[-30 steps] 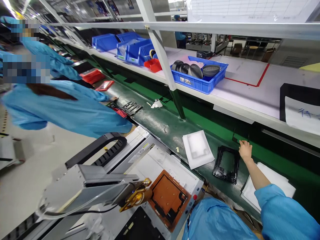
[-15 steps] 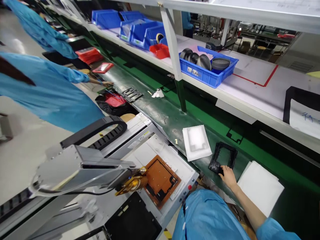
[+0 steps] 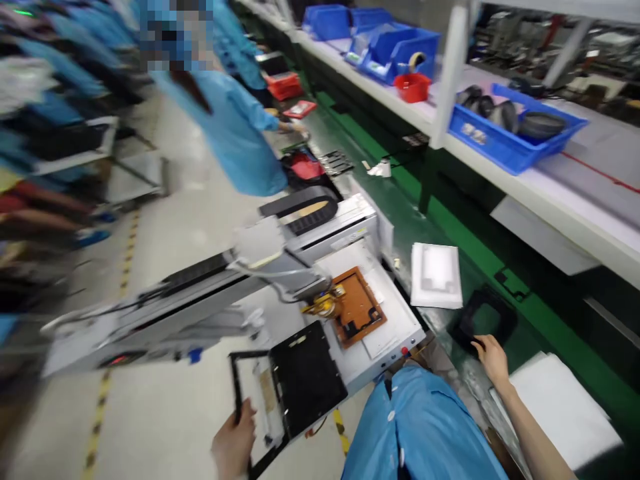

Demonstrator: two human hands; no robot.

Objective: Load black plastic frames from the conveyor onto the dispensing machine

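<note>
At the lower left my left hand is closed around the side of a thin black rectangular frame. This frame is beside a flat black panel at the corner of the white machine; whether the two are joined I cannot tell. On the green belt, my right hand has its fingers pinched at the near edge of a thicker black frame, which is blurred. An orange-brown fixture with black pieces in its corner lies on the machine, close to a gold-coloured tool head.
A white pad and a stack of white sheets flank the black frame on the belt. Above runs a shelf with a blue bin of round dark parts. A co-worker in blue stands farther along the line.
The view has swung left. My left hand, gripping the thin frame, has come into sight. My right hand stays at the thicker frame's near edge.
</note>
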